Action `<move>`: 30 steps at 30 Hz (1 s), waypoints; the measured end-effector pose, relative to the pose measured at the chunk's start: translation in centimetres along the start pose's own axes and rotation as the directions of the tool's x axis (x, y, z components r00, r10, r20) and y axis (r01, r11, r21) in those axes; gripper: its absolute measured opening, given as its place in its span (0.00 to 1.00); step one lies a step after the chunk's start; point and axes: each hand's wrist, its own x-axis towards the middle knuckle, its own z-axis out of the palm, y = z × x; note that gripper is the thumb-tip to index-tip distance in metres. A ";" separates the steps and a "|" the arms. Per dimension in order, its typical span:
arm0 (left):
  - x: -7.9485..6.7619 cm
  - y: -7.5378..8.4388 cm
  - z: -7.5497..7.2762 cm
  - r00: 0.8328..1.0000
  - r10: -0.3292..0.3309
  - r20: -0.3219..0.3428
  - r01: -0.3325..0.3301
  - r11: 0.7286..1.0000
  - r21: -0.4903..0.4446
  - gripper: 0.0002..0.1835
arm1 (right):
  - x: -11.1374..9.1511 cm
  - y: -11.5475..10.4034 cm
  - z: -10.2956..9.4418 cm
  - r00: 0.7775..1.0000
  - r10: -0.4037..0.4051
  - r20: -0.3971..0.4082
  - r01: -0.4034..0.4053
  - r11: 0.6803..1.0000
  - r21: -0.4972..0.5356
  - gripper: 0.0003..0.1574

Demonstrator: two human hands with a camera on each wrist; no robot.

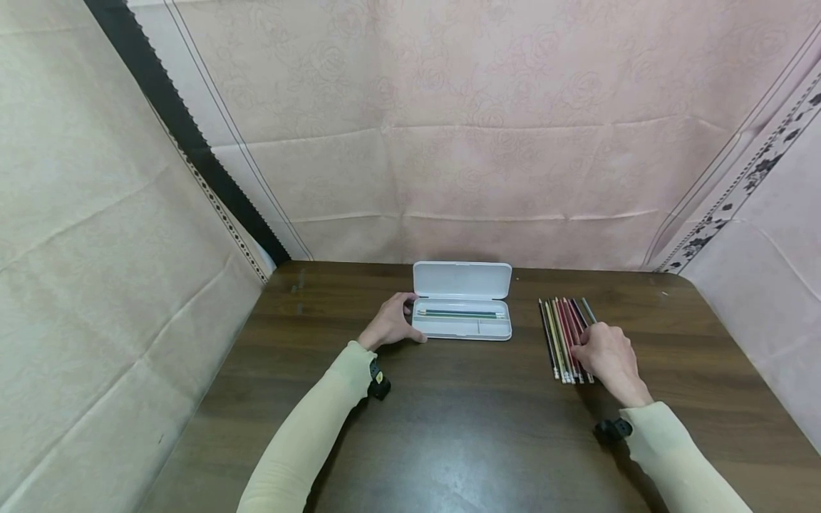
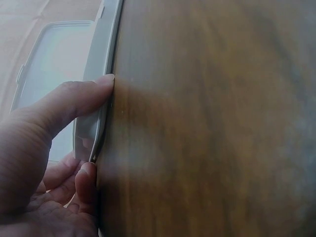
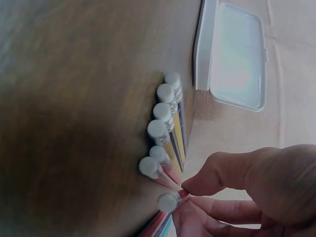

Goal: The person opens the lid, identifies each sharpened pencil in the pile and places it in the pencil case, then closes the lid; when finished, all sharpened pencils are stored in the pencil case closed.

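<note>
A white pencil case (image 1: 449, 328) lies with its lid (image 1: 462, 280) raised at the back, and pencils (image 1: 458, 314) lie in its long compartment. My left hand (image 1: 393, 320) grips the case's left end; in the left wrist view the thumb (image 2: 79, 101) presses the front wall and fingers curl at the corner. To the right, several pencils (image 1: 559, 342) lie side by side on the table, eraser ends toward me. My right hand (image 1: 609, 356) is over the right part of this row. Its thumb and fingers pinch a red pencil (image 3: 168, 202) near the white eraser.
The brown wooden table (image 1: 462, 427) carries the case and pencils. Pale patterned cloth (image 1: 500, 178) hangs behind the table, and more cloth (image 1: 96, 249) slopes down on the left. A dark strip (image 1: 192, 135) runs along the left cloth's edge.
</note>
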 end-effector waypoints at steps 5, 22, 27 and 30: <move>-0.2 0.1 -0.1 1.000 0.007 0.000 -0.007 1.000 0.001 0.52 | -0.2 -0.3 -0.1 1.000 -0.022 -0.018 0.022 1.000 0.004 0.14; 0.0 0.0 0.0 1.000 -0.001 0.002 0.001 1.000 -0.003 0.51 | -1.1 -2.6 -0.6 0.982 -0.134 -0.130 0.138 0.990 0.019 0.13; -0.1 -0.1 0.0 1.000 0.005 0.008 -0.005 1.000 -0.003 0.51 | -1.4 -3.3 -0.5 0.971 -0.175 -0.164 0.184 0.982 0.037 0.13; -0.1 -0.1 0.0 1.000 0.011 0.008 -0.011 1.000 -0.003 0.50 | -1.4 -3.6 -0.5 0.965 -0.194 -0.174 0.207 0.977 0.058 0.13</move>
